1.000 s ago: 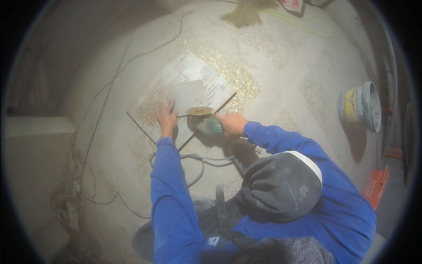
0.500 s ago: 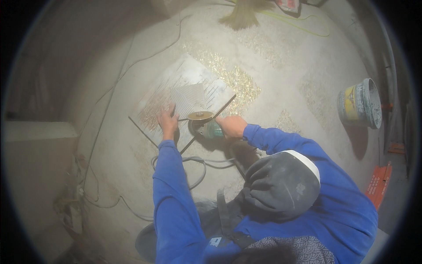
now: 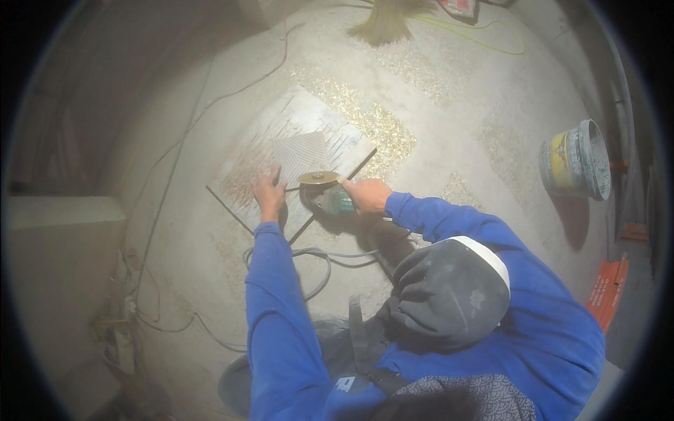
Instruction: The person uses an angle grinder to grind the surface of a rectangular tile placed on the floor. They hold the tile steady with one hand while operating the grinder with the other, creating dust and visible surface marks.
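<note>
My right hand (image 3: 368, 196) is wrapped round a green angle grinder (image 3: 338, 202) with a round gold-coloured disc (image 3: 319, 178). The disc is at the near edge of a small grey ridged square piece (image 3: 300, 149). That piece rests on a larger pale slab (image 3: 312, 105) marked with many dark streaks. My left hand (image 3: 267, 196) lies beside the ridged piece, its fingers apart and touching the slab. Thin dark strips (image 3: 228, 209) run around the near side. Whether the disc touches the piece, I cannot tell.
A grey cable (image 3: 324, 254) loops just nearer than the grinder. A bucket (image 3: 572, 163) with a yellow label lies tipped at the right, above an orange perforated piece (image 3: 605, 291). A straw broom (image 3: 382, 24) is at the far side. Glittering chips (image 3: 386, 133) lie on the dusty floor.
The grinder and my right hand have shifted slightly away from me, and the disc sits a little higher in view. My left hand has stayed in place.
</note>
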Demonstrator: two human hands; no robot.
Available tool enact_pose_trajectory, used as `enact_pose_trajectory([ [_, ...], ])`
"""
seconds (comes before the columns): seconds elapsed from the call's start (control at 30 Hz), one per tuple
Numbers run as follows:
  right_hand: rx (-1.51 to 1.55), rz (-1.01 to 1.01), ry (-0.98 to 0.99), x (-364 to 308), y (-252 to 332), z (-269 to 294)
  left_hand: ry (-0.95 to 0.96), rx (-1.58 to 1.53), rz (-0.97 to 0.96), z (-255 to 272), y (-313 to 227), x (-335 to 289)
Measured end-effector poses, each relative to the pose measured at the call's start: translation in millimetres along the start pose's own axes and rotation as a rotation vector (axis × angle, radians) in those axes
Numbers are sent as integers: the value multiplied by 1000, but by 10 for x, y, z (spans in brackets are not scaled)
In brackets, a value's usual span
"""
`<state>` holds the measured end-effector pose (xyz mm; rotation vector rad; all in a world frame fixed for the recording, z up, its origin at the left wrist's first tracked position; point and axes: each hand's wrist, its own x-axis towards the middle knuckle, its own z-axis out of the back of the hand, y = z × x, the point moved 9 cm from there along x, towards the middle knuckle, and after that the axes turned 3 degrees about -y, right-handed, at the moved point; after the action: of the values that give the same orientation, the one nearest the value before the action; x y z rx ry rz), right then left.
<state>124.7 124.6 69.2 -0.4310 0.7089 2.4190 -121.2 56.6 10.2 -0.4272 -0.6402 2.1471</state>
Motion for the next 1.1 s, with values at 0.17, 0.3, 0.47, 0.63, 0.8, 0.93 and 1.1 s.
enact_pose_trajectory([
  [0.17, 13, 55, -60, -23, 20, 23, -6, -2, -7, 14, -22, -16],
  [0.3, 7, 15, -29, -13, 11, 21, 0, -6, -17, 11, -13, -24],
  [0.47, -15, 20, -21, -16, 25, 23, 11, -7, -21, -40, 63, 11],
  [0.63, 9, -8, -11, -11, 17, 0, 3, -13, -55, -53, 63, 24],
  [0.8, -3, -9, -6, 12, 14, 16, -15, 31, -41, -12, 15, -16],
  [0.93, 4, -7, 6, 25, -11, -47, -10, 12, -34, -7, 0, -2],
  [1.1, 32, 57, -111, 21, 12, 7, 8, -8, -42, -52, 59, -3],
])
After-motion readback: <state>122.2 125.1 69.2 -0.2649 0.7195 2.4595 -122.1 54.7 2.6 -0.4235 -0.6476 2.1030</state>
